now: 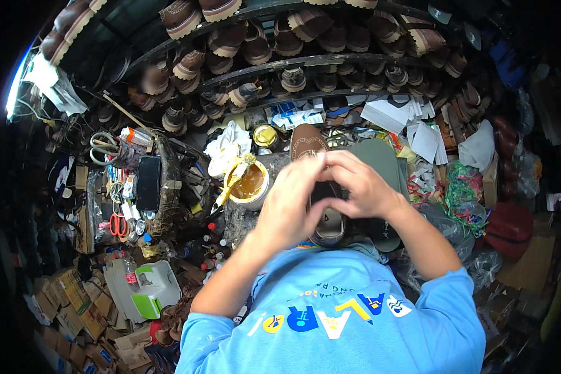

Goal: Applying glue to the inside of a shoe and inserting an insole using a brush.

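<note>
One blue shirt (336,305); left hand (288,201), right hand (360,187) curled over one shoe (307,141); grip unclear.

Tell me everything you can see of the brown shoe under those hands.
The brown shoe looks like leather, a pale dotted pattern curving over its toe. It sits upright, toe pointing away from the person, heel toward the blue shirt. Inside, a pale insole with a small dark mark shows. The left hand and right hand partly hide its middle; whether either grips it is unclear.
</note>
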The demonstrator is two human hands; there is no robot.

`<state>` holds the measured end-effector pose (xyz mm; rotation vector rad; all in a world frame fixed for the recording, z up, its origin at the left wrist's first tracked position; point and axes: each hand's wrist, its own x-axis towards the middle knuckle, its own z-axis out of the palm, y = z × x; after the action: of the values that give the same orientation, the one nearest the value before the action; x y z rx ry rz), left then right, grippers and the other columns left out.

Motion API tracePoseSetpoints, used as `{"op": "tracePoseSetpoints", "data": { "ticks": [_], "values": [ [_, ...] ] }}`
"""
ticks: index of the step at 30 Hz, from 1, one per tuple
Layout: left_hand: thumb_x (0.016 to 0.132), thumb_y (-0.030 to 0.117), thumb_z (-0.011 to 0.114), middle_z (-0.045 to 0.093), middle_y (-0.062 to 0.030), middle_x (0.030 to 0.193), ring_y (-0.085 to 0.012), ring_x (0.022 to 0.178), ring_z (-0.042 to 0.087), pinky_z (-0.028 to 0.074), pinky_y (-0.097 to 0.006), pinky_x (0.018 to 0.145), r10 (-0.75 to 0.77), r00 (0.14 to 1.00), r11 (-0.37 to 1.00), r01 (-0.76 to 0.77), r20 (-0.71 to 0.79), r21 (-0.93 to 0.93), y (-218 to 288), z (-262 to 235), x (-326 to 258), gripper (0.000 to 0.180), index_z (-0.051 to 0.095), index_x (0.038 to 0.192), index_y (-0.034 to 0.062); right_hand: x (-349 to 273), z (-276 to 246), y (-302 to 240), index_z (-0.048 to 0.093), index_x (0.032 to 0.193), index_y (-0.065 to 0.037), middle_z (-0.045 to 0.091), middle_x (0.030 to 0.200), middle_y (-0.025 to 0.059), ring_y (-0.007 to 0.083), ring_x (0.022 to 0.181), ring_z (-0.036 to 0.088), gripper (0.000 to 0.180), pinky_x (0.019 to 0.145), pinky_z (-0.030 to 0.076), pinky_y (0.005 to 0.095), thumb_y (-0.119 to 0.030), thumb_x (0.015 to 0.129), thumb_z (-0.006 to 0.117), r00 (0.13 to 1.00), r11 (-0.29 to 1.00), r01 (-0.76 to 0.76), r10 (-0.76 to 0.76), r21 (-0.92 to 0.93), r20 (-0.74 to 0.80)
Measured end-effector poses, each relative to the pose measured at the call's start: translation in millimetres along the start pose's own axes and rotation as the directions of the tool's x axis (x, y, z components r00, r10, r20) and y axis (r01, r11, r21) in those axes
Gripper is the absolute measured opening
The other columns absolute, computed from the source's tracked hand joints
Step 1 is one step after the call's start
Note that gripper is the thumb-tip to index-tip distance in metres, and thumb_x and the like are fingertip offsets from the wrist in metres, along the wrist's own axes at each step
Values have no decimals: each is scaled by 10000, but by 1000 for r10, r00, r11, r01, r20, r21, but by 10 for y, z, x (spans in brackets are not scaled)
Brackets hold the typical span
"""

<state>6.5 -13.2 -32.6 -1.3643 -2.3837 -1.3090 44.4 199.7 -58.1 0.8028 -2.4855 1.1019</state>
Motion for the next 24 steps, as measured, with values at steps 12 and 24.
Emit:
{"op": "tracePoseSetpoints", "data": {
  "ticks": [12,24],
  "values": [
    [747,-35,633,577,-221,1428,-343,1345,555,395,-424,1163,-224,923,925,303,313,-231,-583,59,72,1182,-170,1612,43,-69,174,505,514,1049,-60,627,1023,124,347,1042,662,494,934,553,424,-17,639,787,982,983,87,-58,162,-179],
    [651,86,762,603,-196,1201,-400,1189,543,480,-476,1017,-221,920,962,151,323,228,-277,7,336,1017,311,1561,45,27,156,491,484,1063,-82,603,1000,101,336,879,609,492,787,487,437,-43,639,732,988,993,119,-115,29,-102]
  ]
}}
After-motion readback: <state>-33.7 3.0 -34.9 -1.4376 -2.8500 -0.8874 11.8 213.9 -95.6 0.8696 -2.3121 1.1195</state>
